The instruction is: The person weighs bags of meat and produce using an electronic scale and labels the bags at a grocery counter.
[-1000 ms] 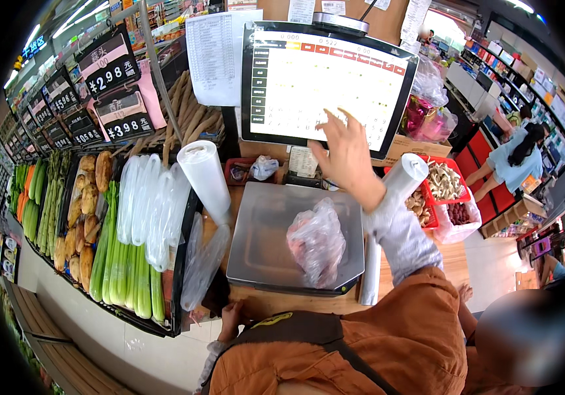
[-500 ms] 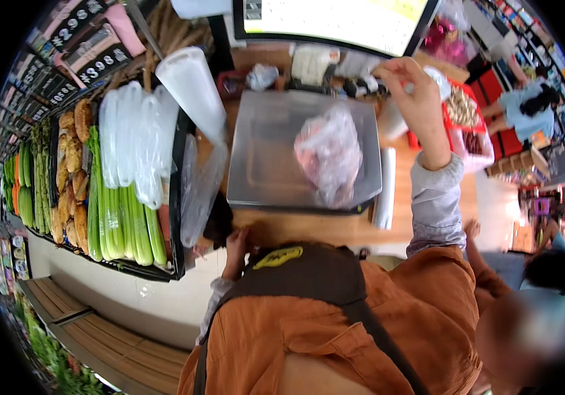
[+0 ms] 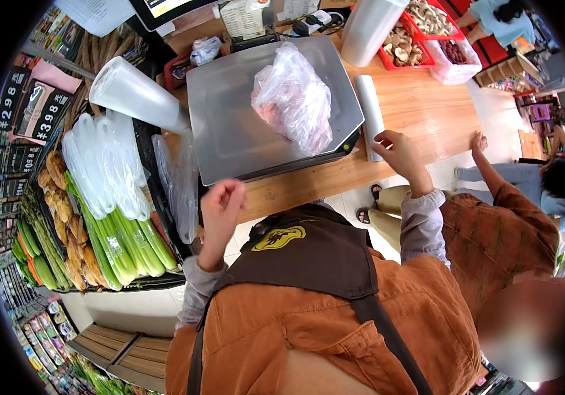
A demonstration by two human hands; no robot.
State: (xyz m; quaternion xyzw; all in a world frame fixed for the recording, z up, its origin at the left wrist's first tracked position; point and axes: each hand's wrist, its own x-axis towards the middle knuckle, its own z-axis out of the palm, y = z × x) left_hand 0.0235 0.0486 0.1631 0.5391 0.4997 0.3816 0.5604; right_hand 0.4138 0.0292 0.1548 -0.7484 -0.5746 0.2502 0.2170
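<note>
A clear plastic bag [image 3: 292,99] with pinkish contents, perhaps meat, lies on the grey tray of a weighing scale [image 3: 223,125]. At the scale's near left corner is my left hand [image 3: 222,210], raised, its fingers curled in with nothing visible in them. Motion blurs it slightly. My right hand [image 3: 401,158] is over the counter's near edge, beside the near end of a narrow white roll [image 3: 370,112]. Its fingers are bent, with a gap between thumb and forefinger, and I see nothing held. Neither hand touches the bag.
Left of the scale stand a large plastic-bag roll [image 3: 131,92] and a crate with celery [image 3: 121,243] and hanging bags [image 3: 101,164]. Red baskets of mushrooms [image 3: 404,49] and another upright roll [image 3: 371,29] are at the far right. Another person [image 3: 499,224] stands close on my right.
My right hand has come down from the screen to the counter's near edge. The left hand has risen toward the scale. The whole view has shifted and turned; the bag remains on the scale.
</note>
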